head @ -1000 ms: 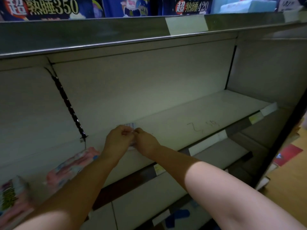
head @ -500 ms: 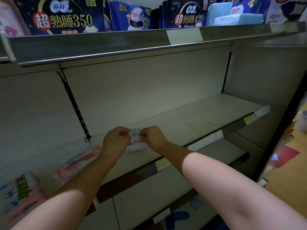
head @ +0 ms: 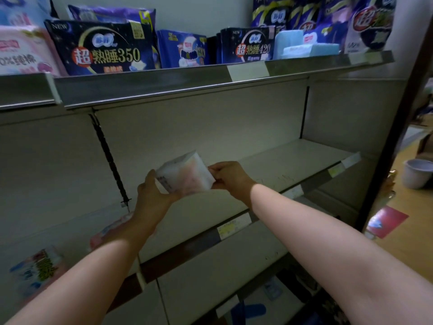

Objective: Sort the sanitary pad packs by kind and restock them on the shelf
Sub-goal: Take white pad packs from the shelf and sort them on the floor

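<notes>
Both my arms outstretched, left hand [head: 152,195] and right hand [head: 230,178] on opposite ends of one pack [head: 185,174], fingers curled.

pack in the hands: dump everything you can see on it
The pack is small and blocky, wrapped in what looks like glossy white plastic film, with a faint pink print on the facing side and small dark print on its left end, too blurred to read. It looks sealed and undented. It is tilted, one corner up, held over the middle shelf, apparently not resting on it. The left hand grips its lower left end; the right hand pinches its right edge.
</notes>
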A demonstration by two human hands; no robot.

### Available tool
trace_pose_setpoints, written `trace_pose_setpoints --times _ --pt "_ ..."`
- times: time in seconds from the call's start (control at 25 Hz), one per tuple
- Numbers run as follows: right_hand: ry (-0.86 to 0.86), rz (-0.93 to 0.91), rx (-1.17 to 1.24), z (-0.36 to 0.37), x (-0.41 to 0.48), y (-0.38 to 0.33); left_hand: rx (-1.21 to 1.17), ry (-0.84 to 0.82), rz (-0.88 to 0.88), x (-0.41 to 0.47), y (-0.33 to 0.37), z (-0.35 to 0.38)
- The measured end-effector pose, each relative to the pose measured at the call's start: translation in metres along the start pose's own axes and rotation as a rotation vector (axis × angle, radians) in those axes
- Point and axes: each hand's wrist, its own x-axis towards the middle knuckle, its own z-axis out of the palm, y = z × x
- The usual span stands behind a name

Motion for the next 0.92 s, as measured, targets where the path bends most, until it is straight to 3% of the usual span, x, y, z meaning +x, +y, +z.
trace_pose_setpoints --times 0.12,0.24,0.48,0.72,0.92 --pt "-0.107 0.02 0.094 0.0 -0.013 -0.008 -0.255 -0.028 0.014 -0.008 0.005 -0.007" --pt "-0.109 0.043 0.14 0.005 -0.022 -0.013 -0.403 -0.168 0.036 -0.019 0.009 -0.013" --pt "-0.048 0.049 -0.035 0.02 -0.045 -0.02 -0.395 -0.141 0.037 -0.027 0.0 -0.026" --pt "-0.153 0.005 -0.124 0.039 -0.083 -0.013 -0.346 -0.088 0.021 -0.057 -0.001 -0.041" --pt "-0.203 -0.056 -0.199 0.051 -0.114 -0.004 -0.374 -0.135 0.027 -0.092 -0.004 -0.061"
